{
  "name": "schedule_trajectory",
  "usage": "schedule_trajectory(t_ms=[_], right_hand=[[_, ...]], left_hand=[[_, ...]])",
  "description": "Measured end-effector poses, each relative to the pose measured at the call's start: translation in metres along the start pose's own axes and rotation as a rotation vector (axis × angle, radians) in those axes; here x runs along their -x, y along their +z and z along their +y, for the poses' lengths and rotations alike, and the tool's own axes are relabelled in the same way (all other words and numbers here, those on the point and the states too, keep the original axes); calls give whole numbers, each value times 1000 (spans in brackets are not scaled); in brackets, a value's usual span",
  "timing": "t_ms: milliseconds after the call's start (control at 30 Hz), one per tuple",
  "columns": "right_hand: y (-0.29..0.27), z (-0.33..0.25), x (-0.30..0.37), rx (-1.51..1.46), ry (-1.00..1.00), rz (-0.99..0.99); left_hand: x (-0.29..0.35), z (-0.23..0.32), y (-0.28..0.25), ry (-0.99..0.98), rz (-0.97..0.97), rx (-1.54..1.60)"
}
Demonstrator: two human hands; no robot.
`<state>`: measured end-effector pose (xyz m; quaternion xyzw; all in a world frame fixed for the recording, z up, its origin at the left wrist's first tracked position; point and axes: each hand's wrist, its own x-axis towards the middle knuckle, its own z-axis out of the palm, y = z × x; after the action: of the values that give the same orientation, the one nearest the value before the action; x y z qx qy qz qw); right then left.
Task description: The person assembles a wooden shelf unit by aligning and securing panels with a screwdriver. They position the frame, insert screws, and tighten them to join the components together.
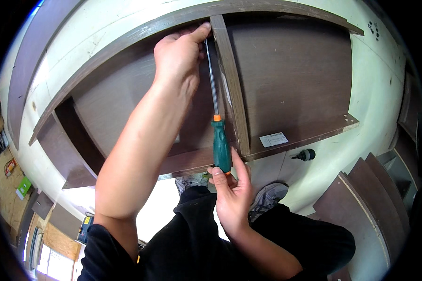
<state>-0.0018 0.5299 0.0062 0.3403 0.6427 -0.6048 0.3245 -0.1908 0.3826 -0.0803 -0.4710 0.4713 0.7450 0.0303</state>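
Note:
A brown wooden furniture frame (290,70) lies in front of me, with an upright divider (230,84) running across its middle. Along the left side of this divider stretches a long screwdriver (221,145) with a green and orange handle. My right hand (234,201) grips the butt of its handle between thumb and fingers at the near edge. At the far inner corner, my left hand (177,56) is closed with the thumb against the divider's end, right by the shaft's tip. Whatever its fingers pinch there is hidden, as is the tip itself.
A short black tool with a round handle (306,155) lies on the floor just right of the frame's near edge. Several small dark screws (373,30) lie at the far right. Brown boards (351,225) stand at the near right; another long board (26,70) lies at left.

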Motion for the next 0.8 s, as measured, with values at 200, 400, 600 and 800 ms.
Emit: schedule_trajectory(t_ms=[200, 400, 600, 800], right_hand=[[3, 0, -1, -70, -78, 33], [1, -3, -1, -142, 3, -47], [1, 1, 0, 0, -116, 82], [0, -3, -3, -254, -77, 162]], left_hand=[[-3, -7, -1, 30, 11, 31], [-1, -3, 0, 22, 9, 45], [8, -13, -12, 1, -100, 52], [28, -28, -28, 11, -191, -87]])
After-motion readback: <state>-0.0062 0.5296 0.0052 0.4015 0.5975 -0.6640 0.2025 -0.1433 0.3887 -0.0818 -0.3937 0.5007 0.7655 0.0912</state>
